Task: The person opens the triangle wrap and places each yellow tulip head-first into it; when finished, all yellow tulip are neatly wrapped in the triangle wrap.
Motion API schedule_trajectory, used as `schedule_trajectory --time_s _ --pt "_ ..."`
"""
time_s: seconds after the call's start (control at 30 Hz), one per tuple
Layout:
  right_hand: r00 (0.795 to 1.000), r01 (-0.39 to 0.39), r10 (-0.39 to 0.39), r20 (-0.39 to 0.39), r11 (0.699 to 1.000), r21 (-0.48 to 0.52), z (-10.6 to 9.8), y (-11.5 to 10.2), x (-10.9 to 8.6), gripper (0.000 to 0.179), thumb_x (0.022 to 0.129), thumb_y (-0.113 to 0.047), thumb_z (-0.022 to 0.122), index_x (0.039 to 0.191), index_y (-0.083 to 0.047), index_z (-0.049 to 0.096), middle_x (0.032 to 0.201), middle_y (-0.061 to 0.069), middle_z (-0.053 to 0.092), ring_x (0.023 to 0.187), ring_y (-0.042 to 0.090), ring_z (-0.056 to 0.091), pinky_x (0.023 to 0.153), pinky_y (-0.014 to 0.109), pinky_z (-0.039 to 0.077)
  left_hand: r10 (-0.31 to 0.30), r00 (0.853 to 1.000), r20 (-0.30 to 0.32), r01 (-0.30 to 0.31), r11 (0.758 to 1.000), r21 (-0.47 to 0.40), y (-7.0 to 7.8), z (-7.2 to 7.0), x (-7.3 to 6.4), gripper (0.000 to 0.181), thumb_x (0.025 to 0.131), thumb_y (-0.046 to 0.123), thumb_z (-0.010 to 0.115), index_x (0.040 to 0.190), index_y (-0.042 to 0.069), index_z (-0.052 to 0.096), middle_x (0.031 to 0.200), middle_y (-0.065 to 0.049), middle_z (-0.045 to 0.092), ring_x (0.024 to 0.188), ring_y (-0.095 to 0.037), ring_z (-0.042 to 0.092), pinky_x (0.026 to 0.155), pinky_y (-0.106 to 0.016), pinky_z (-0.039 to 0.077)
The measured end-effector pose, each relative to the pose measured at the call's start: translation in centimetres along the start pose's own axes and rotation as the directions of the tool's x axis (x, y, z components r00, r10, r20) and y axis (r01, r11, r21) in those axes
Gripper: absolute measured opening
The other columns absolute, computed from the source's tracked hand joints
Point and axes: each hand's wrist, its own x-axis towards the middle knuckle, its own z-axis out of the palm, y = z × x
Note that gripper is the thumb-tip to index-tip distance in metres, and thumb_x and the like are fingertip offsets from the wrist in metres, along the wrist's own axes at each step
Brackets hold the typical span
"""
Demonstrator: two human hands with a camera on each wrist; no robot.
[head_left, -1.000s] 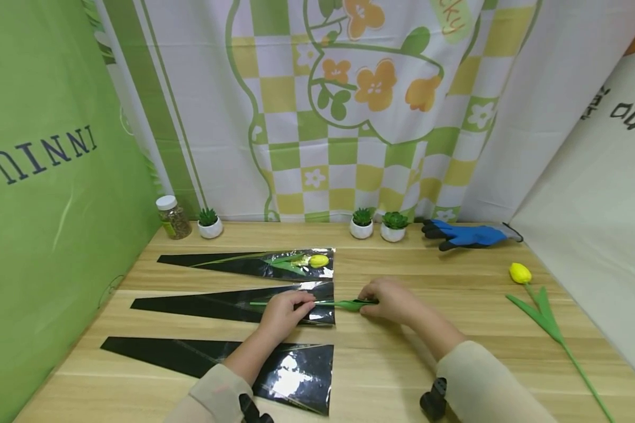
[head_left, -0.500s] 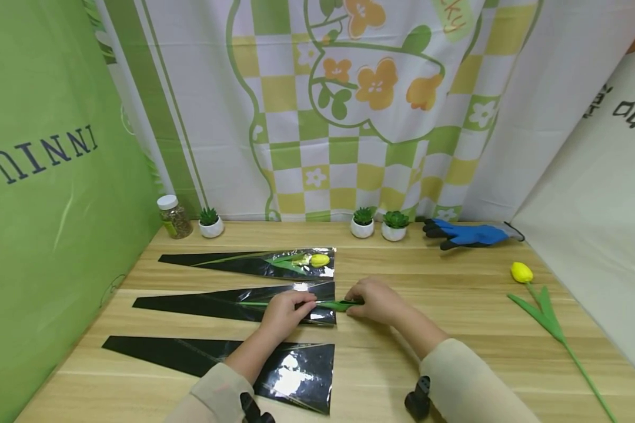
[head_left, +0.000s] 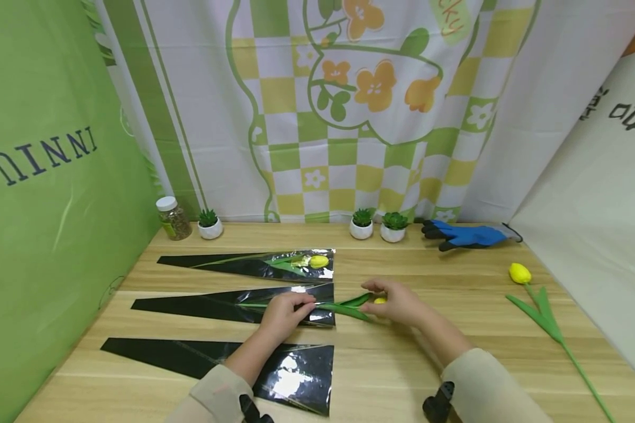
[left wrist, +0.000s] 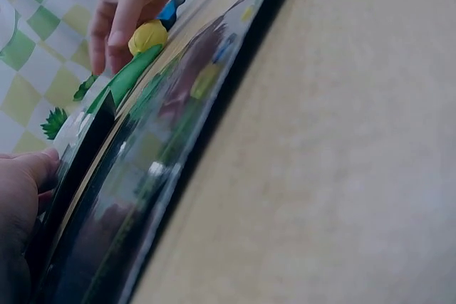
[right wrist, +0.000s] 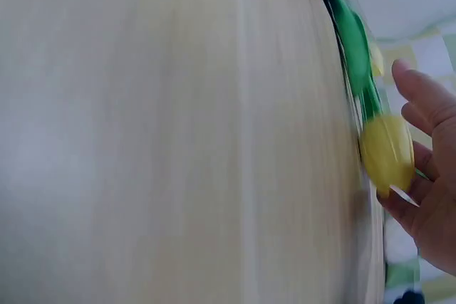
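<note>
My left hand [head_left: 283, 314] pinches the open end of the middle black-backed clear flower sleeve [head_left: 206, 304]. The stem of a yellow tulip [head_left: 351, 309] runs inside that sleeve, while its green leaves fan out past the opening. Beside the tulip's yellow head [right wrist: 388, 153], my right hand [head_left: 394, 302] has thumb and fingers spread apart; a fingertip seems to touch the bloom's tip in the right wrist view. Part of the bloom is hidden by this hand in the head view. In the left wrist view the sleeve edge [left wrist: 89, 144] is slightly raised.
Behind lies a sleeve with a tulip inside [head_left: 319, 261]; in front, another black sleeve [head_left: 159, 351]. A loose tulip [head_left: 547, 320] lies at the right. Along the back stand a jar [head_left: 173, 218], potted succulents [head_left: 361, 224] and a blue glove [head_left: 471, 234].
My right hand first moved left, sliding the tulip deeper into the sleeve. It then moved back right and let the gathered leaves go, and they spread. The left hand stayed put.
</note>
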Motion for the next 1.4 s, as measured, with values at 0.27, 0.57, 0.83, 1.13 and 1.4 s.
schedule_trajectory --time_s 0.27,0.57,0.83,1.13,1.4 --pt "0.995 -0.091 0.097 -0.021 0.974 0.207 -1.6 2.8 -1.9 0.053 0.084 -0.021 0.078 0.129 0.001 0.059 0.123 0.019 0.062 0.107 0.028 0.058 0.091 0.039 0.05 0.0 1.0 0.0 0.0 1.0 0.009 -0.1 0.2 0.0 0.017 0.093 0.023 0.068 0.104 0.015 0.078 0.109 -0.005 0.075 0.106 -0.023 0.069 0.094 -0.042 0.055" --pt "0.996 -0.09 0.087 0.028 0.984 0.154 -1.8 3.5 -2.6 0.042 0.083 -0.016 0.079 0.119 0.0 0.066 0.102 0.007 0.066 0.09 0.017 0.054 0.076 0.027 0.048 -0.012 1.0 0.002 0.012 1.0 -0.012 0.0 0.1 -0.2 0.017 0.092 0.023 0.068 0.104 0.015 0.077 0.109 -0.004 0.075 0.106 -0.023 0.069 0.094 -0.043 0.055" --pt "0.996 -0.09 0.092 -0.008 0.99 0.112 -0.7 2.9 -1.8 0.034 0.084 -0.021 0.078 0.114 -0.007 0.07 0.095 0.004 0.063 0.086 0.016 0.052 0.074 0.027 0.045 -0.013 1.0 0.001 0.013 0.999 -0.03 0.1 0.1 -0.2 0.016 0.092 0.023 0.068 0.104 0.015 0.077 0.111 -0.004 0.074 0.109 -0.024 0.068 0.097 -0.043 0.054" --pt "0.991 -0.122 0.127 -0.031 0.984 0.126 1.4 0.6 -0.3 0.032 0.082 -0.02 0.079 0.112 -0.01 0.071 0.095 0.002 0.066 0.086 0.015 0.054 0.075 0.026 0.047 -0.014 1.0 0.0 0.014 0.999 -0.052 0.3 -0.1 -0.1 0.017 0.092 0.023 0.068 0.104 0.015 0.077 0.114 -0.005 0.073 0.112 -0.024 0.067 0.098 -0.043 0.053" --pt "0.994 -0.086 0.094 -0.053 0.988 0.127 3.1 -1.2 0.9 0.03 0.081 -0.018 0.08 0.109 -0.009 0.072 0.086 0.001 0.063 0.08 0.014 0.053 0.07 0.025 0.046 -0.018 1.0 -0.011 0.017 0.997 -0.07 0.5 -0.2 0.0 0.017 0.093 0.022 0.068 0.105 0.014 0.077 0.113 -0.004 0.074 0.109 -0.022 0.068 0.096 -0.042 0.055"
